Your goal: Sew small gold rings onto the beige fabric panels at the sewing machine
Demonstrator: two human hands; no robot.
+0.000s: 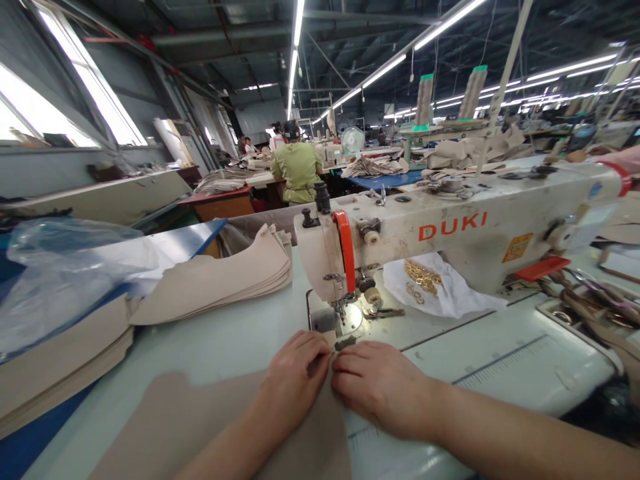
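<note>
A large beige fabric piece [215, 407] lies on the pale table under my left forearm, its upper end reaching toward the sewing machine [320, 260]. My left hand [297, 370] pinches its edge just in front of the presser foot [344, 321]. Close beside it, my right hand [377, 380] has its fingers curled on the same edge, the fingertips of both hands almost meeting. A small light tab [331, 339] shows between the hands and the needle plate [354, 319]; I cannot tell whether it is part of the piece.
Stacked beige panels [225, 273] lie to the left, near a clear plastic bag [65, 267]. Behind the needle, gold-coloured metal rings [423, 277] rest on a white cloth [465, 300]. A tray [575, 327] holding tools is on the right. Farther off, a person in green [297, 167] sits.
</note>
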